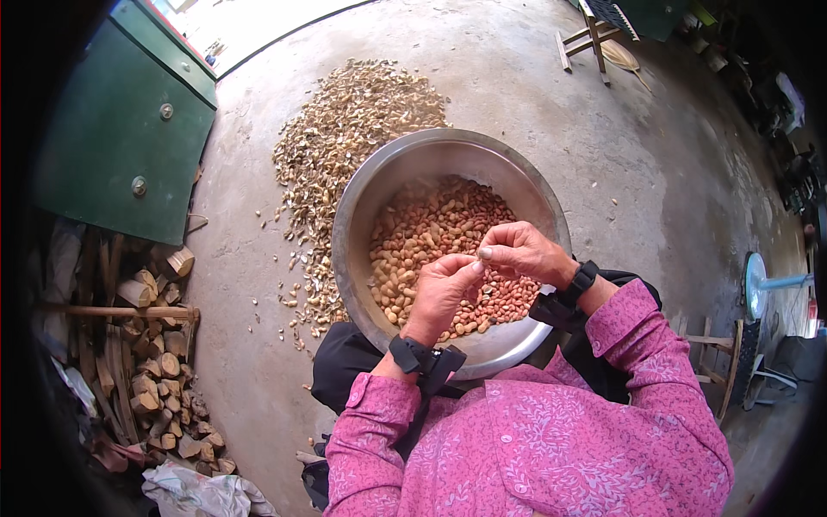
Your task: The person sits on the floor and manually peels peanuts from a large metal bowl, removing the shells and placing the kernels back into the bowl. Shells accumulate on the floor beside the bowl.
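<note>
A wide metal basin (507,174) sits at my lap between my knees. Inside it, unshelled peanuts (391,287) lie towards the left, and red-skinned peanut kernels (501,304) cover much of the right and far side. My left hand (439,291) and my right hand (533,253) meet just above the contents. Their thumbs and fingers pinch together on a small pale piece, apparently a peanut (481,258), mostly hidden by the fingertips. Each wrist wears a black strap with a device on it.
A heap of peanut shells (362,106) spreads over the concrete floor (620,148) beyond and left of the basin. Stacked firewood (165,381) and a green door (123,136) are at left. A folding stool (591,39) stands far right; a blue-white fan (756,284) is nearer.
</note>
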Available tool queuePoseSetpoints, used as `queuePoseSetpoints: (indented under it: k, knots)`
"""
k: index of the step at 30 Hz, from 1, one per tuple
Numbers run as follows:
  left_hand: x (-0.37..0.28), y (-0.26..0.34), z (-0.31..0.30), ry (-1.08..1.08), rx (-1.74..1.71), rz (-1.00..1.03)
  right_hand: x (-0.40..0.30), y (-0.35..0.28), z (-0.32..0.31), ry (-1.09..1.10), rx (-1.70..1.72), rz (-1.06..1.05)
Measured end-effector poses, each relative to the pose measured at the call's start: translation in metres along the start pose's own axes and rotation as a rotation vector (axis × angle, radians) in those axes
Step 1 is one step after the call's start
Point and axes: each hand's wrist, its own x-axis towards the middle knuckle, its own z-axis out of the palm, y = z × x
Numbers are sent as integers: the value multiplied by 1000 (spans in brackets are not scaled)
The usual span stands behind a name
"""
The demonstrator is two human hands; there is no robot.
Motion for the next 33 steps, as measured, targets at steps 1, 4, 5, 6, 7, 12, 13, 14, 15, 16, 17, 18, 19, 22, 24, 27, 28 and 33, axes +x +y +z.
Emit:
queuePoseSetpoints:
  k: [1, 4, 5, 6, 7, 12, 13, 14, 15, 16, 17, 18, 19, 22, 24, 27, 28, 33]
  knots:
    - [0, 0, 0, -4, 11, -2, 0, 0, 0, 2, -7, 3]
    - [0, 1, 1, -3, 43, -11, 1, 0, 1, 2, -35, -2]
    - [0, 2, 2, 2, 64, -17, 1, 0, 1, 0, -57, -12]
    - [1, 1, 1, 1, 65, -16, 1, 0, 1, 0, -57, -12]
    - [1, 0, 1, 3, 114, -15, 1, 1, 1, -18, -116, -25]
    - [0, -1, -2, -15, 176, -12, 0, 0, 7, -52, -160, -100]
    - [1, -1, -1, -17, 149, -12, -1, 0, 9, -53, -162, -102]
    - [1, 0, -1, -20, 123, -12, -2, -1, 13, -55, -100, -124]
    - [1, 1, -1, -23, 97, -11, -2, -3, 15, -56, -39, -147]
    - [2, -1, -1, -61, 41, -8, -2, -1, 14, -69, -59, -149]
    - [2, -2, -1, -63, 41, -5, -2, 0, 11, -69, -62, -151]
    - [2, -2, -2, -104, 23, -17, -2, 1, 8, -96, -137, -126]
    - [2, -1, -1, -145, 6, -28, -2, 1, 7, -123, -212, -101]
    - [1, 3, 2, -164, 21, -54, -5, -6, 5, -148, -265, -126]
    - [1, 2, 3, -171, 21, -77, -5, -4, 1, -187, -334, -181]
    - [3, -2, -2, -220, 2, -130, -6, -2, -2, -269, -310, -191]
    - [3, -1, -3, -225, -7, -148, -7, -2, -1, -275, -283, -166]
    - [4, 2, 0, -195, -5, -137, -8, -3, -1, -231, -305, -139]
